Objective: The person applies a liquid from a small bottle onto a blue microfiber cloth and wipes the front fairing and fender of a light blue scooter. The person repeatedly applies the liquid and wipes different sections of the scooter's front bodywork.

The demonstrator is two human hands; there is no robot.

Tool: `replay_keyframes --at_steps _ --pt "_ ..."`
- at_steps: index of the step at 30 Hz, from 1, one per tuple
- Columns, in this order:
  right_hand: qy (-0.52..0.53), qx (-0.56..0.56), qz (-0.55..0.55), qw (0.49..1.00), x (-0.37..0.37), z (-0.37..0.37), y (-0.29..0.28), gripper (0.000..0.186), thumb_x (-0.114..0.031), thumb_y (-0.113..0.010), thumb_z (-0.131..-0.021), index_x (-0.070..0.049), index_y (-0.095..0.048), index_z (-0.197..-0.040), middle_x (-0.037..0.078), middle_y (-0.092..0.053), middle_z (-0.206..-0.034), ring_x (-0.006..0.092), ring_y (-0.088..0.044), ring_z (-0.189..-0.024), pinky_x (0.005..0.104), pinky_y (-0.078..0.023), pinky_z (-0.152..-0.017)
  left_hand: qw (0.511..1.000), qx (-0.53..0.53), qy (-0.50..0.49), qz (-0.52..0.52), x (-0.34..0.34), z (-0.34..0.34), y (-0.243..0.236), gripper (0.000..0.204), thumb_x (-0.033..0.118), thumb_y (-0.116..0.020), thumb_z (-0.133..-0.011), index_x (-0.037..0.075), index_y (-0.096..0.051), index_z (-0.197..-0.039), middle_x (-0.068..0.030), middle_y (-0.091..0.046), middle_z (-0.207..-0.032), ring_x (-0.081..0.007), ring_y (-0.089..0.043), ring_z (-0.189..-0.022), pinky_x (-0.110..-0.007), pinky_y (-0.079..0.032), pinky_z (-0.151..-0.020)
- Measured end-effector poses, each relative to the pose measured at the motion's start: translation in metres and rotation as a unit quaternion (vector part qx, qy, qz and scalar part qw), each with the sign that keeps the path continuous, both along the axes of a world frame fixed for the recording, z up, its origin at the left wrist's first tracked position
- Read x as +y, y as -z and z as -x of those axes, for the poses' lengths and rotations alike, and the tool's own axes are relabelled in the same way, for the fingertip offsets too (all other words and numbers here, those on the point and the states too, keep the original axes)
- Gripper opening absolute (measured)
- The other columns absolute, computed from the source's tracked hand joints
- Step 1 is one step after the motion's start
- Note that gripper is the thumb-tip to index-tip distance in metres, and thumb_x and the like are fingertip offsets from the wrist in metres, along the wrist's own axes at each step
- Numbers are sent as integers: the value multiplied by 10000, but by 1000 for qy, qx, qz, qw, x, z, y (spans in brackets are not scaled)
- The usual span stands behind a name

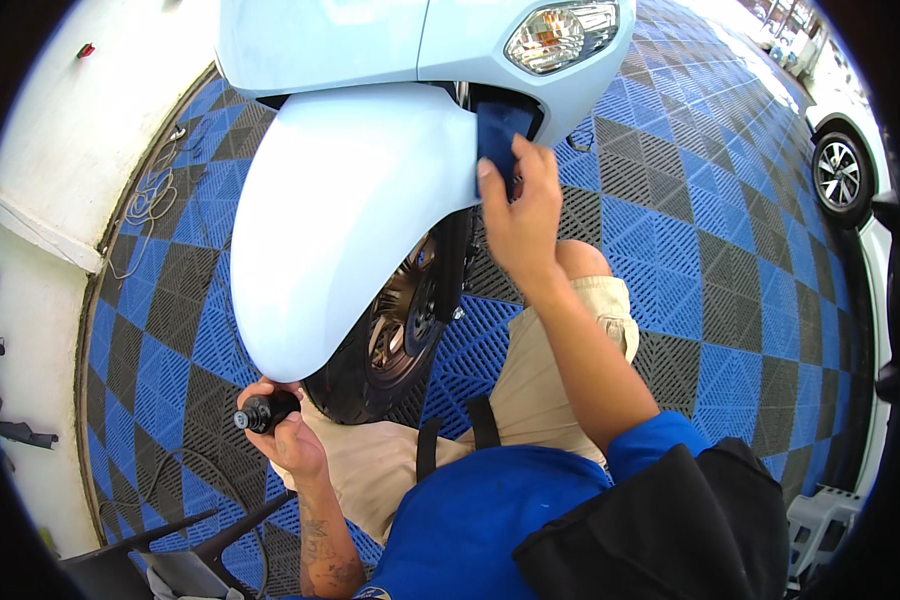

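Note:
A light blue front fender (345,200) of a scooter curves over the black front tyre (360,390) and its bronze-coloured wheel (395,325). My right hand (525,215) is at the fender's upper right edge, fingers closed on a dark blue cloth (498,135) pressed against the panel there. Part of that cloth reaches into the shadowed gap beneath the body. Down by the fender's lower tip, my left hand (295,440) grips a small black bottle (266,410) with its top toward me. The bottle is tilted, and the fingers behind it are partly hidden.
Above the fender is the scooter's front body (320,45) with a clear-lensed lamp (562,38). A coiled cable (150,195) lies on the blue and grey tiled floor (660,250) near the white wall (40,170). To the right stand a white car (875,260) and a grey plastic stool (820,515).

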State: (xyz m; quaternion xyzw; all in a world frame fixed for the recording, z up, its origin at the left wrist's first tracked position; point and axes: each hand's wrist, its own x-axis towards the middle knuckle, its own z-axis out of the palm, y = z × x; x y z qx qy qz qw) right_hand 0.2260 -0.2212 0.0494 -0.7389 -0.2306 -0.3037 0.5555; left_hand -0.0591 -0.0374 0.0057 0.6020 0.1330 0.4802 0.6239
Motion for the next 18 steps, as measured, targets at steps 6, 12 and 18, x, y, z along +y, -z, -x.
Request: replay_keyframes --at_steps 6,12,18 --pt "-74 -91 50 992 -1 25 2 339 -39 -717 -839 -2 -648 -1169 203 -613 -1103 386 -627 -1003 430 -520 -886 1000 1 -7 -25 -2 -3 1 511 106 -531 -659 -12 -546 -1156 -182 -577 -1007 -265 -553 -867 -390 -481 -805" --pt "-9 2 -4 1000 9 -3 -28 353 -146 -727 -868 35 -666 -1166 198 -634 -1036 366 -656 -862 427 -535 -769 999 31 -7 -18 -8 -2 3 511 71 -540 -630 -16 -548 -1133 -175 -585 -1009 -265 -581 -893 -381 -497 -850" --pt "-71 -58 74 993 22 13 -67 328 -139 -721 -846 35 -717 -1124 188 -626 -1025 358 -655 -887 434 -537 -787 999 9 -24 -26 -10 -6 12 489 44 -553 -592 -24 -552 -1075 -169 -599 -1002 -264 -620 -885 -381 -515 -891"
